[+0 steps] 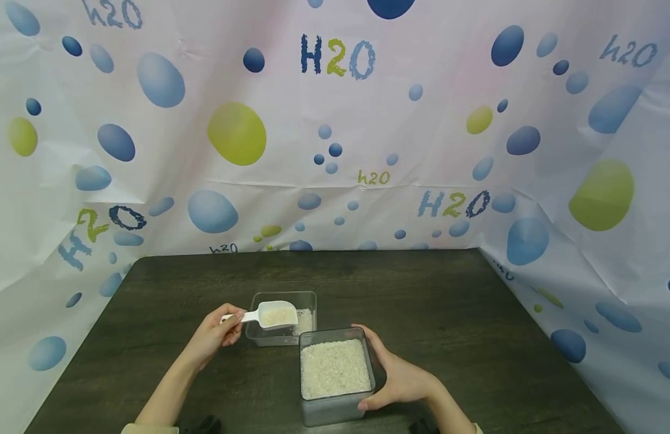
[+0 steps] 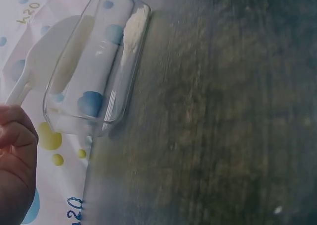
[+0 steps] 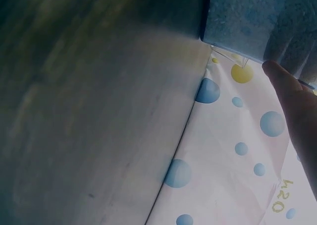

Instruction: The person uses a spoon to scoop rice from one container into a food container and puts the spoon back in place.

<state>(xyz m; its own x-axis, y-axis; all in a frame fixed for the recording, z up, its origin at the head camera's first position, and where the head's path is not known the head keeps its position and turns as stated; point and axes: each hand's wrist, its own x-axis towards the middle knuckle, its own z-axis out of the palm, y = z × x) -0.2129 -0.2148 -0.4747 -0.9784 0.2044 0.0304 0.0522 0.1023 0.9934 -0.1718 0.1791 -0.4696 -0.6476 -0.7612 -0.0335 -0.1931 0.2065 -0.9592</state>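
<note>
My left hand (image 1: 219,330) pinches the handle of a white scoop (image 1: 277,315). Rice-like white grains lie in the scoop, which is held over a clear plastic container (image 1: 284,296). A small heap of the same grains (image 2: 134,30) is inside that container, at one end. Nearer to me stands a grey see-through square container (image 1: 335,410), filled high with white grains (image 1: 335,369). My right hand (image 1: 394,374) grips its right side, thumb at the front corner and fingers along the far side. In the right wrist view the thumb and the container (image 3: 242,22) show at the upper right.
Both containers are on a dark wood-grain table (image 1: 410,295). Behind it and at the sides hangs a white sheet (image 1: 291,102) with blue and green dots and H2O lettering. Dark objects (image 1: 207,425) show at the bottom edge near the wrists.
</note>
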